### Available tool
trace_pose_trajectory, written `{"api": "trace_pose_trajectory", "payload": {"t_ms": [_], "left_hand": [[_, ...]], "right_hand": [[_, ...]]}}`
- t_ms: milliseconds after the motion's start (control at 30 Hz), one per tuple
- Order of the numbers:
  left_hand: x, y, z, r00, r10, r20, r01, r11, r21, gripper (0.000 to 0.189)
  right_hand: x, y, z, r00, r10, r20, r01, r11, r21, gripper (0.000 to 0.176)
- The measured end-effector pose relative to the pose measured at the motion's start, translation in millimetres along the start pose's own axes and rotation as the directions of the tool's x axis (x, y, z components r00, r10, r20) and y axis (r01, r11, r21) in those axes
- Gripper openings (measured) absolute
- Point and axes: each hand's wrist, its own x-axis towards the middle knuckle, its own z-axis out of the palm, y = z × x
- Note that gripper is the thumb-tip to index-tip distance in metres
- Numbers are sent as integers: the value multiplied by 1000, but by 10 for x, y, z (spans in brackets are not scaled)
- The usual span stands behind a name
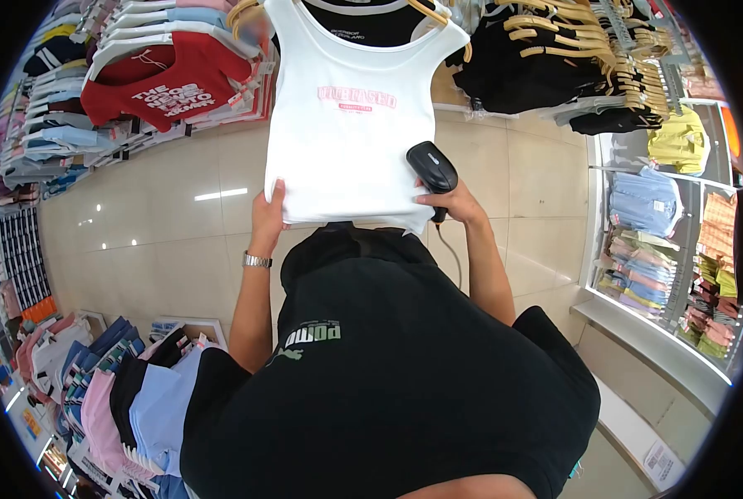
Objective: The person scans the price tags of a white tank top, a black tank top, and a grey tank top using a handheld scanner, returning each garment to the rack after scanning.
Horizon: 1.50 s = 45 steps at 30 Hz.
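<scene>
A white tank top [351, 154] with pink lettering on its chest hangs in front of me, its upper part near wooden hangers. My left hand [269, 214] pinches its lower left corner, thumb on the front of the cloth. At the lower right corner, my right hand [457, 205] is closed around the handle of a black corded barcode scanner [432, 169]. The thumb of that hand also presses on the hem. The scanner's head lies over the right edge of the top, and its cord [454, 249] hangs down. Fingers behind the cloth are hidden.
A red T-shirt [159, 83] fronts a rack of hanging clothes at left. Black garments [530, 71] hang on wooden hangers at right. Lit shelves [646, 204] with folded clothes stand farther right. More clothes [130, 399] hang at lower left. The floor [155, 208] is shiny tile.
</scene>
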Motion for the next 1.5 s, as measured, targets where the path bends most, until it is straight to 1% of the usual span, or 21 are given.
{"api": "trace_pose_trajectory", "payload": {"t_ms": [33,67,167,200,300,333,433,467,567,600,700,767,800,900,1033,1067,1167,1267,1300,1400,1500], "left_hand": [[-56,44,-17,1000,12,-23,-12,1000,-9,49],[-80,81,-20,999,29,-44,-30,999,-20,50],[-154,74,-124,992,85,-88,-82,996,45,52],[-154,61,-154,989,97,-109,-91,994,62,53],[-190,42,-239,979,135,-154,-117,986,122,55],[-207,27,-280,977,125,-174,-104,987,124,55],[-273,-4,-384,962,145,-231,-113,983,146,53],[-253,-78,-477,963,150,-225,-118,982,150,52],[-307,-83,-532,950,129,-286,-96,987,128,51],[-330,-87,-522,952,127,-278,-96,988,123,51],[-462,-106,-395,958,115,-261,-74,984,164,52],[-525,-156,-274,972,150,-180,-120,978,168,53],[-557,-195,-225,976,167,-141,-143,975,170,53],[-581,-355,-30,987,145,-70,-133,979,155,55],[-618,-520,171,977,208,-42,-206,977,62,49],[-608,-554,134,989,150,8,-151,987,64,50],[-481,-780,159,930,354,-100,-323,916,239,52],[-542,-593,176,971,227,-82,-203,953,226,49],[-509,-586,167,971,228,-70,-207,950,233,47],[-384,-625,174,969,244,-40,-228,945,234,40],[-160,-632,207,960,279,-4,-271,935,229,35]], "right_hand": [[-48,-40,-8,1000,3,-12,-4,995,-97,40],[-94,-96,-22,999,2,-51,-9,989,-145,37],[-267,-153,-115,994,-13,-107,-8,981,-196,33],[-322,-122,-180,991,1,-137,-32,974,-224,31],[-486,-92,-362,971,0,-240,-59,969,-240,32],[-533,-81,-411,965,-25,-259,-31,977,-212,32],[-672,-75,-563,957,-70,-281,16,982,-190,31],[-723,-87,-618,960,-84,-267,19,971,-239,30],[-798,2,-776,958,-99,-269,41,976,-215,30],[-812,-6,-778,958,-125,-259,70,975,-210,28],[-867,-27,-632,968,-79,-240,22,973,-230,27],[-858,-13,-483,974,-82,-212,27,969,-247,28],[-854,9,-411,981,-57,-185,11,970,-242,29],[-826,-8,-211,993,-12,-118,-16,972,-235,32],[-757,77,-65,996,6,-85,-27,970,-241,36],[-743,137,-49,998,-10,-66,-5,977,-214,38],[-713,165,-31,999,-11,-35,1,964,-266,40],[-642,248,-29,999,-29,-35,19,965,-261,42],[-624,213,-5,999,-35,-37,24,967,-253,42],[-577,65,14,992,106,-65,-121,951,-283,44],[-382,289,-48,998,-11,-63,-9,950,-312,48]]}}
